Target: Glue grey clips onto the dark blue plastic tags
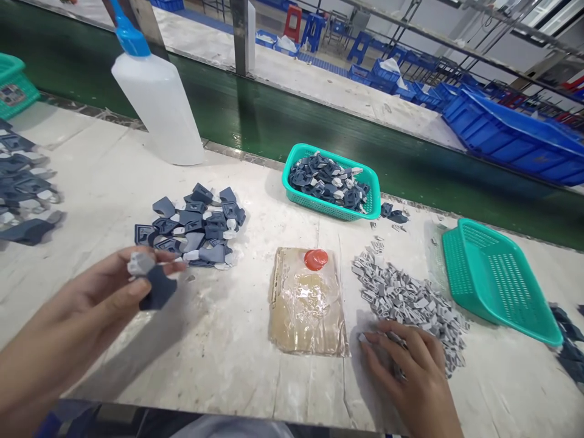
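My left hand (86,304) holds a dark blue plastic part (157,289) with a small grey piece fitted at its top, pinched between thumb and fingers above the white table. My right hand (410,371) rests palm down on the near edge of a pile of small grey plastic pieces (406,298), fingers spread among them. A heap of dark blue parts (194,228), some with grey pieces on them, lies just beyond my left hand. Between my hands lies a tape-covered cardboard pad (305,304) with a red cap (316,259) on it.
A teal basket (374,201) holds more blue parts at the back. Another teal basket (497,280) lies tilted at the right. A white squeeze bottle (157,100) with a blue nozzle stands back left. More blue parts (22,182) lie far left. A green conveyor belt (283,121) runs behind.
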The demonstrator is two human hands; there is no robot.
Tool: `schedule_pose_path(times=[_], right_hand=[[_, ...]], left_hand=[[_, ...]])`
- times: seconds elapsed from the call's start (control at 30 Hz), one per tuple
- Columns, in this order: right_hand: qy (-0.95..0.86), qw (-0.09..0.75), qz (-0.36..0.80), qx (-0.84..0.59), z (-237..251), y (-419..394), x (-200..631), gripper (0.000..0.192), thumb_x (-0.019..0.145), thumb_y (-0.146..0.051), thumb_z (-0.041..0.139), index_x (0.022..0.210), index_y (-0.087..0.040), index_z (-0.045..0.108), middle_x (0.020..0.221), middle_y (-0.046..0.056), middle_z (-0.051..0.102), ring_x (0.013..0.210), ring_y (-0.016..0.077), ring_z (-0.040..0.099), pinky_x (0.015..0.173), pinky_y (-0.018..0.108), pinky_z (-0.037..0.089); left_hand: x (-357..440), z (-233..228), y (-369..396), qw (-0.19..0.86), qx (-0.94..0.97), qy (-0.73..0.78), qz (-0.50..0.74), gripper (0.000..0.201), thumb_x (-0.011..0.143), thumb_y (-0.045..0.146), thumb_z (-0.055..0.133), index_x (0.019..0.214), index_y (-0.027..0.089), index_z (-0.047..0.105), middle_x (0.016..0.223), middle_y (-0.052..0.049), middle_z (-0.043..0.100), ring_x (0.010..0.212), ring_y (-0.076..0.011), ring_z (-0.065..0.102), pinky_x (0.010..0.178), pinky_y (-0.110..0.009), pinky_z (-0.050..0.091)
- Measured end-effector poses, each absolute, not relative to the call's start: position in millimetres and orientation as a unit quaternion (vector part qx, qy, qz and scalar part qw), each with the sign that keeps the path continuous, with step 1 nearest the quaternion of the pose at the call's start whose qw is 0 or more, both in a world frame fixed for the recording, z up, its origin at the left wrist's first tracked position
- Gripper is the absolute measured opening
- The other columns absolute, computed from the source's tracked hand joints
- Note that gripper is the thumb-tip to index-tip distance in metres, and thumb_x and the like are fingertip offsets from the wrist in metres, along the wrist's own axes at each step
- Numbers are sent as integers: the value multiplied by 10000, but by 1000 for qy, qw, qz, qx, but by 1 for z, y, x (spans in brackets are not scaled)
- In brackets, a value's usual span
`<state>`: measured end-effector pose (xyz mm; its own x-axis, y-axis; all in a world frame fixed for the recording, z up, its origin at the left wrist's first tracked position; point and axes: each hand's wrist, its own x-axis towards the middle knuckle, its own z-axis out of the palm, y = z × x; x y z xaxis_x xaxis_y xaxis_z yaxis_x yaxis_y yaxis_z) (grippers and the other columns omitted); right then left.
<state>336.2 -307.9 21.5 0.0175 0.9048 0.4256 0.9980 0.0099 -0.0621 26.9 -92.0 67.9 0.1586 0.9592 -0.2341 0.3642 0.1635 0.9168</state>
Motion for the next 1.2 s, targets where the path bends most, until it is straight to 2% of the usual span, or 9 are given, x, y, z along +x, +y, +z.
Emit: schedule_pose_path(times=[0.1,0.2,0.27,0.37,0.43,0.6,0.73,0.83,1.2], right_hand=[[-695,166,-143,-685,24,-308,337,102,829,-254,552,859,-166,595,928,73,582,869,188,491,751,352,383],[-678,179,-155,-696,32,-300,332,103,826,-260,561,849,-167,598,910,79,571,828,186,485,734,358,366],[-667,192,-177,-698,39,-288,323,86,815,-238,578,854,-165,600,898,81,567,820,190,484,735,367,350],[-669,211,-185,-688,45,-262,308,86,786,-179,613,869,-166,600,898,75,566,838,187,472,760,369,343],[-679,219,-167,-681,44,-246,300,112,777,-153,617,886,-173,598,912,67,561,865,184,453,770,359,351],[-710,188,-144,-663,38,-224,295,90,792,-166,595,882,-169,598,939,68,544,886,189,408,757,351,375],[-723,172,-141,-654,37,-220,296,70,792,-169,594,861,-157,603,924,71,550,877,194,409,749,353,377],[-730,160,-144,-649,37,-218,295,54,781,-162,605,833,-150,601,919,75,549,865,196,404,744,353,377],[-749,117,-167,-630,44,-216,290,51,776,-137,604,826,-142,598,895,80,559,845,194,412,732,344,379]], left_hand=[[33,73,-116,706,355,548,275,469,508,528,790,852,278,591,809,47,690,814,-186,597,738,-273,449],[43,71,-139,801,303,469,218,358,602,486,755,827,276,573,646,58,630,693,-132,553,660,-221,418],[49,66,-151,829,289,432,206,300,667,468,715,844,284,557,650,64,598,634,-100,489,596,-192,371],[57,55,-166,850,256,421,187,263,708,431,695,894,301,562,692,67,573,574,-82,387,539,-198,312],[59,48,-173,854,243,425,179,277,701,429,702,922,299,598,714,52,567,617,-95,400,559,-216,319],[48,33,-180,869,183,400,229,334,715,435,682,1013,284,670,828,-4,595,839,-157,486,696,-263,375],[33,32,-175,883,105,373,263,349,796,313,600,1142,269,619,955,-36,653,1019,-180,489,838,-280,365],[28,37,-170,875,86,380,286,362,821,244,561,1181,255,592,975,-40,666,1069,-170,478,932,-288,310],[33,33,-173,871,107,387,284,311,838,253,568,1143,294,616,888,2,675,909,-140,534,753,-246,388]])
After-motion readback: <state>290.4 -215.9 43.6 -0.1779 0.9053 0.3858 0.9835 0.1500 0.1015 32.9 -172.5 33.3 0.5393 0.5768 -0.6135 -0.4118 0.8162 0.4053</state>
